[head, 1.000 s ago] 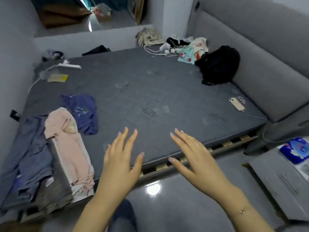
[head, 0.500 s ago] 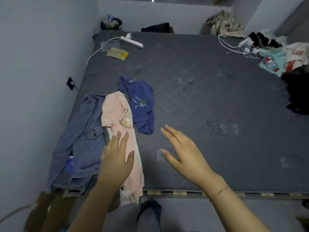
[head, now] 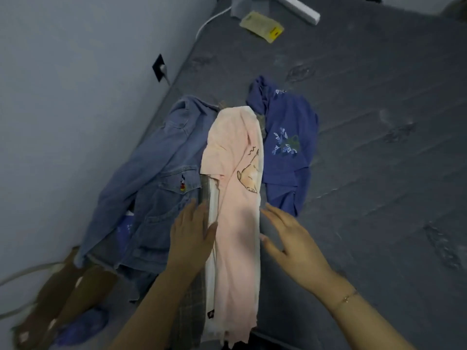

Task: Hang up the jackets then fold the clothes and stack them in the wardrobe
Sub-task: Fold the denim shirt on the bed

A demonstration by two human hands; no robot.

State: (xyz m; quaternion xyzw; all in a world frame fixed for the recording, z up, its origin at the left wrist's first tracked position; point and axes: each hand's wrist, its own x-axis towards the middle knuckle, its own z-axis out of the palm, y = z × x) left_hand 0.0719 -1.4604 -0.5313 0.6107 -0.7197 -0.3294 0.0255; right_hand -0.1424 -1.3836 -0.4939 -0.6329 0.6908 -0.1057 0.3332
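A pile of clothes lies at the near left corner of the grey mattress [head: 379, 173]. A pink shirt [head: 235, 198] with a cat print lies lengthwise on top, over a white garment [head: 210, 274] and a grey checked one. To its left is a blue denim jacket [head: 156, 193]. To its right lies a dark blue top [head: 285, 147] with embroidered flowers. My left hand [head: 189, 236] hovers open at the pink shirt's left edge. My right hand [head: 290, 236] hovers open at its right edge. Neither hand holds anything.
A grey wall [head: 75, 97] with a black socket [head: 158, 67] runs along the left of the bed. A white power strip [head: 300, 8] and a yellow packet [head: 262, 26] lie at the far end. Brown slippers [head: 50, 304] and a cable are on the floor below.
The view has swung left and down onto the clothes pile. Both hands have moved forward and now flank the pink shirt, still open.
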